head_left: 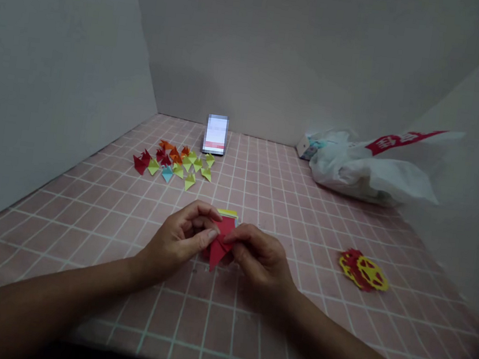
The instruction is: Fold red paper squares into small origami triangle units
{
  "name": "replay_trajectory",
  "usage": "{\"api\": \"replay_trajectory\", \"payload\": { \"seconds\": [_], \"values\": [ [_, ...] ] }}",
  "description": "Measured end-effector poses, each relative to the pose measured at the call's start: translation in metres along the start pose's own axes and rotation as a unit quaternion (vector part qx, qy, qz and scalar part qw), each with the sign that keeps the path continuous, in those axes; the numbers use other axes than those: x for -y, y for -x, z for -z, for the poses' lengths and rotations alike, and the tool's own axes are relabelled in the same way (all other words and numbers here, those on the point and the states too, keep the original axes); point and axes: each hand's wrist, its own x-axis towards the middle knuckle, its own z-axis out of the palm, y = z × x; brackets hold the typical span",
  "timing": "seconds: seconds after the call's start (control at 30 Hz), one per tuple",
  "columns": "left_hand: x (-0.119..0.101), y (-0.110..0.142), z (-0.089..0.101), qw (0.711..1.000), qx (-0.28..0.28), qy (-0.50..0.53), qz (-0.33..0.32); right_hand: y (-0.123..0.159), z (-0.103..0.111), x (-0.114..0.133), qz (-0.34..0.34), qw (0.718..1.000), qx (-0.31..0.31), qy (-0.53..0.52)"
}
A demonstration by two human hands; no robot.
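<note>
My left hand (179,241) and my right hand (261,259) meet over the middle of the pink tiled table (212,327). Both pinch a folded red paper piece (219,246) between thumb and fingers, its point hanging down toward me. Just behind the hands lies a small stack of coloured paper squares (230,214), yellow on top, partly hidden by the red piece.
Several folded paper shapes (174,161) in red, orange, green and blue lie at the back left. A phone (216,134) stands against the back wall. A white plastic bag (367,169) sits back right. Red and yellow paper cut-outs (363,270) lie at the right.
</note>
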Motion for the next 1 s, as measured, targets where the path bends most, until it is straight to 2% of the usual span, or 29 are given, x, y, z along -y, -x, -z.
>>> {"api": "replay_trajectory", "payload": {
  "seconds": [0.17, 0.33, 0.47, 0.6, 0.77, 1.0],
  "values": [
    [-0.0008, -0.0037, -0.0009, 0.999, -0.028, -0.018, -0.001, -0.0039, -0.0008, 0.0008, -0.105, 0.984, -0.013, -0.145],
    [-0.0032, -0.0063, -0.0026, 0.997, -0.056, -0.055, -0.023, -0.0061, 0.0, -0.0011, -0.156, 0.967, -0.006, -0.203],
    [-0.0025, -0.0074, -0.0029, 0.994, -0.067, -0.083, -0.033, -0.0071, 0.0014, -0.0019, -0.174, 0.967, -0.011, -0.187],
    [-0.0003, -0.0075, -0.0027, 0.994, -0.055, -0.091, -0.025, -0.0076, 0.0017, -0.0014, -0.206, 0.965, 0.004, -0.164],
    [0.0007, -0.0073, -0.0019, 0.994, -0.042, -0.095, -0.017, -0.0081, 0.001, 0.0003, -0.23, 0.959, -0.007, -0.168],
    [0.0011, -0.0089, 0.0013, 0.997, 0.009, -0.069, 0.043, -0.0086, 0.0009, 0.0025, -0.213, 0.969, -0.014, -0.126]
  ]
}}
